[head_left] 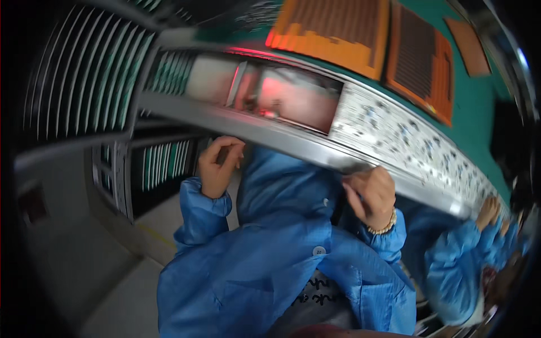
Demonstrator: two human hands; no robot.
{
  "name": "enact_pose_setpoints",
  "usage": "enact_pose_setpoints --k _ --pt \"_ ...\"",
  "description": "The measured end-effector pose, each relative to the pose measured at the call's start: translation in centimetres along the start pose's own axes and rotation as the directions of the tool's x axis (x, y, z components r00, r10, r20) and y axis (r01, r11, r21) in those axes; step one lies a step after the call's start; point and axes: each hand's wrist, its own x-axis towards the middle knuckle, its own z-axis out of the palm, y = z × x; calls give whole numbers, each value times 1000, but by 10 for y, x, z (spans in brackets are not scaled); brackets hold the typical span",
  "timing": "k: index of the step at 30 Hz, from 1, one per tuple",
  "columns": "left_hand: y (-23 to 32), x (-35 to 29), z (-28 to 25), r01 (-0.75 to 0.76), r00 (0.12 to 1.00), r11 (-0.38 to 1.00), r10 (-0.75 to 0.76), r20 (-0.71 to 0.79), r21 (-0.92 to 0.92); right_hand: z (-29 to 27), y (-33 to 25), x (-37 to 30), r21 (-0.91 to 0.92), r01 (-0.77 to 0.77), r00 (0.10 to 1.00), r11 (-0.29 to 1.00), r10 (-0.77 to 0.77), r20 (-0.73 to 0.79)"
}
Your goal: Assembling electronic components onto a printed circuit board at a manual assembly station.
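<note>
My left hand (217, 169) is raised just short of the metal rail of the conveyor line. Its fingers are loosely bent, with a gap to the thumb and nothing visible between them. My right hand (372, 196), with a beaded bracelet (384, 224) at the wrist, is at the near edge of the metal rail (293, 139). Its fingers curl inward, and whatever they may hold is hidden. Beyond the rail, a blurred pale panel (298, 96) lies in the line under red light. To its right is a white sheet of small parts (406, 132).
Orange slotted trays (332, 36) (420, 62) lie on the green surface (473, 101) beyond the line. Dark slatted racks (84, 73) stand at the left. At the right, a co-worker's hand (488, 211) in a blue sleeve is close to the rail.
</note>
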Motion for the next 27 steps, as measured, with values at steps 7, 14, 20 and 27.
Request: enact_pose_setpoints --k 7,14,20,27 --pt "-182 -96 -177 85 577 933 -333 -746 -350 61 -47 46 256 178 944 950 -238 227" --pt "-361 -81 -300 87 306 793 -597 -742 -603 99 -72 60 266 238 893 934 -319 317" --pt "-449 -126 -404 739 673 195 -256 -694 645 89 -78 66 224 173 914 959 -241 327" --pt "-495 -165 -354 -645 763 -744 -615 -199 -173 92 -78 66 226 201 933 953 -256 253"
